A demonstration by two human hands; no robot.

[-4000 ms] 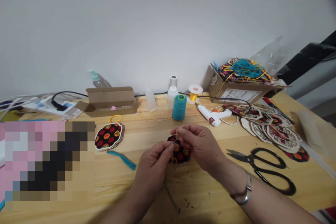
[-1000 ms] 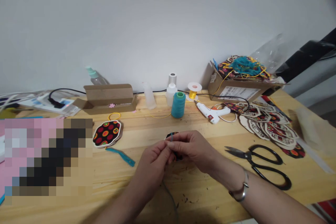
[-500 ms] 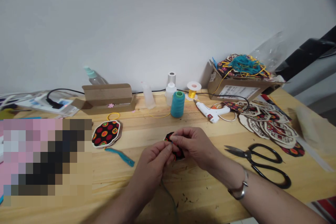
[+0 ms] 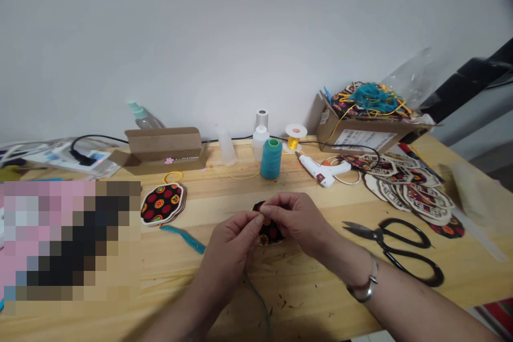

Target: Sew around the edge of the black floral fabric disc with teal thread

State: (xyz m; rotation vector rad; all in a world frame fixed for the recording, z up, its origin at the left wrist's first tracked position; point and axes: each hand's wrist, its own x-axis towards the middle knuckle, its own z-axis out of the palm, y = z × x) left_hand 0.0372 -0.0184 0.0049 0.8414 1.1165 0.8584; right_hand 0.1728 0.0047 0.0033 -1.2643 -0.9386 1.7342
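Note:
Over the middle of the wooden table (image 4: 304,283), my left hand (image 4: 232,246) and my right hand (image 4: 296,222) meet on a small black fabric piece (image 4: 269,231) with red and orange dots. Both hands pinch it with closed fingers. A thin teal thread (image 4: 256,294) trails from under my left hand toward me. A metal bracelet (image 4: 365,288) sits on my right wrist. A stack of similar patterned pieces (image 4: 163,203) lies to the left, apart from my hands, with a teal strip (image 4: 184,239) beside it.
Black scissors (image 4: 401,248) lie to the right. Behind my hands stand a teal thread cone (image 4: 271,159), a white glue gun (image 4: 323,171), a yellow spool (image 4: 295,138) and small bottles. An open cardboard box (image 4: 164,150) sits back left, a full box (image 4: 366,117) back right, and patterned cutouts (image 4: 412,195) lie to the right.
The piece has turned in my fingers: four seconds ago it lay flatter with the thread end raised at its top. My hands have since closed tighter on it and shifted slightly.

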